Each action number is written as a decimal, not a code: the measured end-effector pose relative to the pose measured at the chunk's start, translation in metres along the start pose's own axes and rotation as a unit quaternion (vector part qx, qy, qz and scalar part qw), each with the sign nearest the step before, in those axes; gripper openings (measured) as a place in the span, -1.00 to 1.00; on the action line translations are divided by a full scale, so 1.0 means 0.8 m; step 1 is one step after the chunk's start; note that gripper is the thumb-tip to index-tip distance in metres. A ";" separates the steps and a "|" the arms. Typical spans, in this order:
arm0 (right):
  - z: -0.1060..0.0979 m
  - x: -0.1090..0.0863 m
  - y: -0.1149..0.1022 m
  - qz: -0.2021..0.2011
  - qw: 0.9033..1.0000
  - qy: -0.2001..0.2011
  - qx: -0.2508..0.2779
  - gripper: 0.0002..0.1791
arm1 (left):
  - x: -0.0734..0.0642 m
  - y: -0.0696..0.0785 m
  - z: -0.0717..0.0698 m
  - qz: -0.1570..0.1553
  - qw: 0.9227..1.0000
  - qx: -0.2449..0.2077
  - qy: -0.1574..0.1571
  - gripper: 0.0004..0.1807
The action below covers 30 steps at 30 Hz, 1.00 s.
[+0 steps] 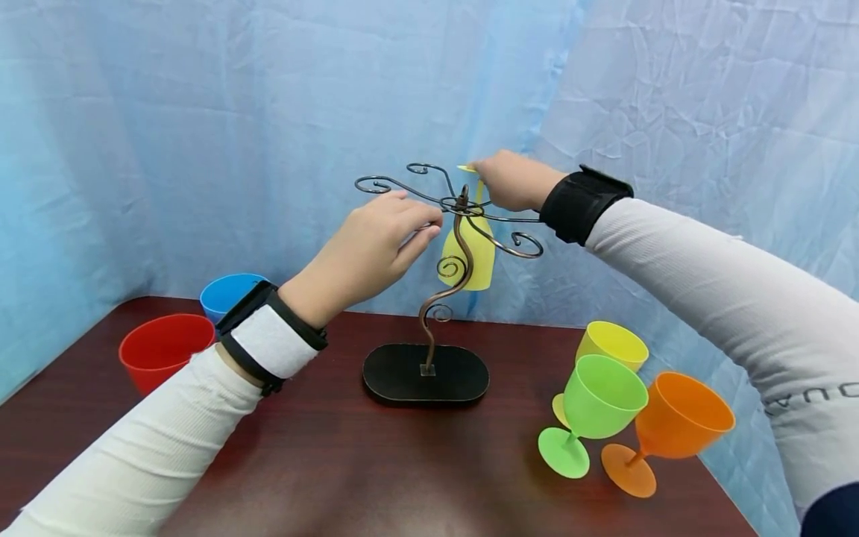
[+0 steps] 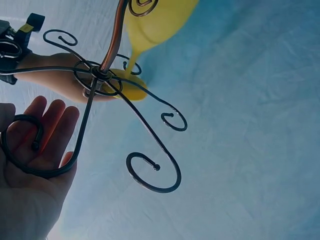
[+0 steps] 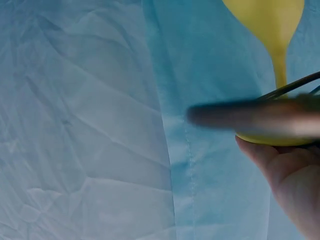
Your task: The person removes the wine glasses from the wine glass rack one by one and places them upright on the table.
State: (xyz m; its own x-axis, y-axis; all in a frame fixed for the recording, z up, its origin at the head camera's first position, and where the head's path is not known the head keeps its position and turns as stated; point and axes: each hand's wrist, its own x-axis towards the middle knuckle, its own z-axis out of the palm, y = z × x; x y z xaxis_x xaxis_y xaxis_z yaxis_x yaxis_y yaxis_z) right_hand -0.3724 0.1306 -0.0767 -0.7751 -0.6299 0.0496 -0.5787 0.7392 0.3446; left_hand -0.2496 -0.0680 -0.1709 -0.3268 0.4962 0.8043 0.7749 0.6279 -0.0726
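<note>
A metal wine glass rack (image 1: 396, 373) stands upright, its curled arms spreading at the top of a wavy stem. My right hand (image 1: 513, 180) grips the foot of a yellow goblet (image 1: 479, 261), which hangs upside down behind the rack's stem. In the right wrist view, my thumb (image 3: 257, 150) touches the foot's edge, and a blurred finger lies across it. My left hand (image 1: 376, 239) loosely holds one rack arm; in the left wrist view, that arm's curled end (image 2: 47, 173) lies between my thumb and fingers (image 2: 52, 135).
To the right on the dark table (image 1: 322, 477) stand an upright yellow goblet (image 1: 590, 341), a green goblet (image 1: 593, 410) and an orange goblet (image 1: 661, 429). A red cup (image 1: 144, 362) and a blue cup (image 1: 215, 298) are at the left, partly behind my left arm. Blue cloth (image 1: 322, 112) hangs behind.
</note>
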 end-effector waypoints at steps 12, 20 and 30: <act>0.006 0.008 0.020 -0.016 1.000 0.006 -0.005 -0.47 | 0.005 0.010 0.004 0.020 1.000 -0.003 0.012 -0.78; 0.001 0.007 0.043 -0.021 1.000 0.019 0.005 -0.53 | 0.009 0.016 0.010 0.017 1.000 -0.008 0.009 -0.78; 0.027 -0.005 0.084 0.010 0.999 0.018 0.028 -0.50 | 0.011 0.019 0.019 0.024 1.000 -0.012 0.011 -0.77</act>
State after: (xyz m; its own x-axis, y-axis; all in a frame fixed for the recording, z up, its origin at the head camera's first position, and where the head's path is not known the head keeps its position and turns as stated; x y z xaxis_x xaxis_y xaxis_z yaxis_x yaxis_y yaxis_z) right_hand -0.4135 0.1878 -0.0744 -0.7774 -0.6224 0.0908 -0.5771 0.7632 0.2906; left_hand -0.2490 -0.0453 -0.1735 -0.2778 0.5119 0.8129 0.8025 0.5888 -0.0965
